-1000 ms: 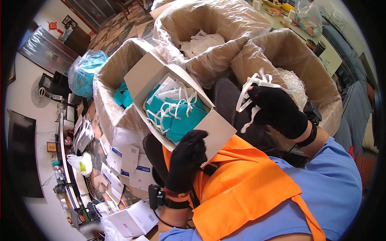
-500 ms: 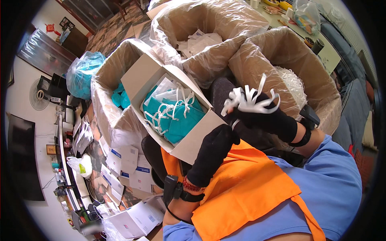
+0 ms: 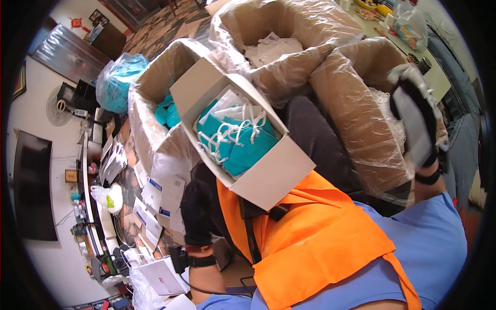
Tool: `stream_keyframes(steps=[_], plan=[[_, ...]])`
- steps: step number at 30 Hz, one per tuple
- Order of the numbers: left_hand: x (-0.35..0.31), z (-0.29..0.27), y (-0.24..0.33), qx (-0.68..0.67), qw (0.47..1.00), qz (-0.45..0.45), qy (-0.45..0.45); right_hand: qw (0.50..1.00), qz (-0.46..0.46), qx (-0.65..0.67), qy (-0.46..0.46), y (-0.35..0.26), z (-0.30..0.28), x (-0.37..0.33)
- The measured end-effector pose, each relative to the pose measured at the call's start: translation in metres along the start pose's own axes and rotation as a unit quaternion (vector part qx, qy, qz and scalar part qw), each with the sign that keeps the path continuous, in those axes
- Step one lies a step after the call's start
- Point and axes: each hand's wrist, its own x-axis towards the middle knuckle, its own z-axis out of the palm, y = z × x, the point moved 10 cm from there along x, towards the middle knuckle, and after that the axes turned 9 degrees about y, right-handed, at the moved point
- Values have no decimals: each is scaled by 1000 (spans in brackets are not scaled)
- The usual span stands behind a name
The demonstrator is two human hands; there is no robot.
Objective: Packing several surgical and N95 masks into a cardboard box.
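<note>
A small open cardboard box sits tilted against my lap, holding teal face masks with white straps tangled on top. In a black glove, my left hand is down beside the box's near left side, off the box; its fingers blend into dark cloth. My right hand, also gloved, is raised over the right lined carton. Motion smears it, and whitish blurred strips show about its fingers, so its grip cannot be made out. White strips lie heaped inside that carton.
Another lined carton at the back holds white paper pieces; the left one holds teal masks. A bag of teal items stands beyond it. Flattened white boxes litter the patterned floor at left. A table stands at far right.
My right hand has swung right from above my knee, where it held a bunch of white straps, to over the right carton. My left hand has left the box's edge, moving left and down.
</note>
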Motion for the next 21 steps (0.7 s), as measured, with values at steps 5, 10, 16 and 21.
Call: stream_keyframes(steps=[5,10,16,21], plan=[[-26,-75,-82,346,928,58,-125,888,-160,-425,72,107,-101,60],[-87,-91,-240,596,760,11,-258,808,-100,-579,-34,269,-188,47],[-53,-112,-122,559,818,-42,132,820,384,-412,-99,262,-152,-19],[27,-44,25,336,915,122,186,743,-24,-657,-125,249,-149,20]])
